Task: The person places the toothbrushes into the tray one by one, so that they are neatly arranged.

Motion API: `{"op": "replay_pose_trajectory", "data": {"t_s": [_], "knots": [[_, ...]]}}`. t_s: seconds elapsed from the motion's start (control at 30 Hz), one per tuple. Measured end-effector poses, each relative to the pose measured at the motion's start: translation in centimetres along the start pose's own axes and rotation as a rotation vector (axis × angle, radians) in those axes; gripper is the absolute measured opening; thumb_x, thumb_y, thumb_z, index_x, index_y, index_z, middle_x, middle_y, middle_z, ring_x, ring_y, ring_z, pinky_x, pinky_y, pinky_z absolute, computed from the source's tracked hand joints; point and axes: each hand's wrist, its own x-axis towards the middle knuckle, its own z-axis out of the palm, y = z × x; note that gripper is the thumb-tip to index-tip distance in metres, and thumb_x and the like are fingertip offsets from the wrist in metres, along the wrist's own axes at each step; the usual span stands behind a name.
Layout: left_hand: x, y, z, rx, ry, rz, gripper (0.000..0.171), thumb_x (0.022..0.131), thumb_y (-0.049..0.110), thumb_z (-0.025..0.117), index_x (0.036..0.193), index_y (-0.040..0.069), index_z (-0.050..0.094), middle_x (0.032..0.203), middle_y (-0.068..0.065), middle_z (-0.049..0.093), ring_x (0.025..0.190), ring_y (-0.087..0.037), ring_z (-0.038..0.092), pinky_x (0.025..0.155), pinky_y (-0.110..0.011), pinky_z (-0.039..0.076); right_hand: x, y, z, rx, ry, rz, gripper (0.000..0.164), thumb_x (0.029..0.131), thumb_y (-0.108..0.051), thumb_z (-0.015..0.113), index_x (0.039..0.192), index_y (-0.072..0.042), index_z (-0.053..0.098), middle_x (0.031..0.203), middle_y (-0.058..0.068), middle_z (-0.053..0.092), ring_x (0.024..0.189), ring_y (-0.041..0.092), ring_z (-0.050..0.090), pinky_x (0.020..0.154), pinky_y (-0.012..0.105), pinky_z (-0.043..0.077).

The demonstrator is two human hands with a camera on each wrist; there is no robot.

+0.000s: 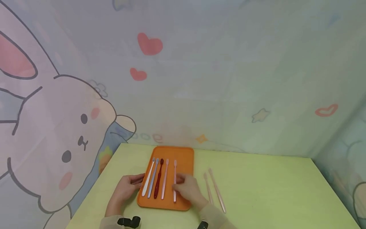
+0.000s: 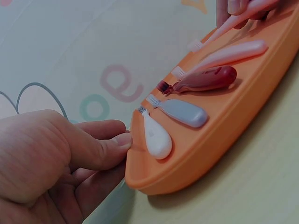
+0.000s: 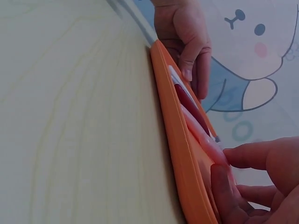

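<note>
An orange tray (image 1: 184,156) holds a row of toothbrushes: a white toothbrush (image 1: 147,180), a blue toothbrush (image 1: 152,181), a dark red toothbrush (image 1: 158,182) and a pink toothbrush (image 1: 164,183). Rightmost in the row is another pink toothbrush (image 1: 175,171); my right hand (image 1: 188,187) pinches its handle between thumb and fingers. The right wrist view shows that handle low over the tray floor. My left hand (image 1: 125,187) touches the tray's left side, thumb and extended fingers right at the rim, as the left wrist view also shows.
Two more pink toothbrushes lie on the yellow table (image 1: 271,190) right of the tray, a shorter-looking one (image 1: 209,189) beside a longer one (image 1: 218,192). Behind the table hangs a printed cloth backdrop (image 1: 214,79) with a rabbit and hearts.
</note>
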Motion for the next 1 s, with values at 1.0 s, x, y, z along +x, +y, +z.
{"op": "replay_pose_trajectory", "data": {"t_s": [1.0], "knots": [[-0.3, -0.3, -0.3, 0.022, 0.037, -0.002, 0.038, 0.096, -0.007, 0.072, 0.134, -0.009, 0.07, 0.129, -0.024, 0.073, 0.123, -0.037, 0.07, 0.104, -0.046, 0.056, 1.6, -0.5, 3.0, -0.207, 0.067, -0.02, 0.047, 0.086, -0.006, 0.085, 0.129, 0.007, 0.072, 0.097, 0.003, 0.074, 0.086, 0.015, 0.067, 0.079, 0.035, 0.061]]}}
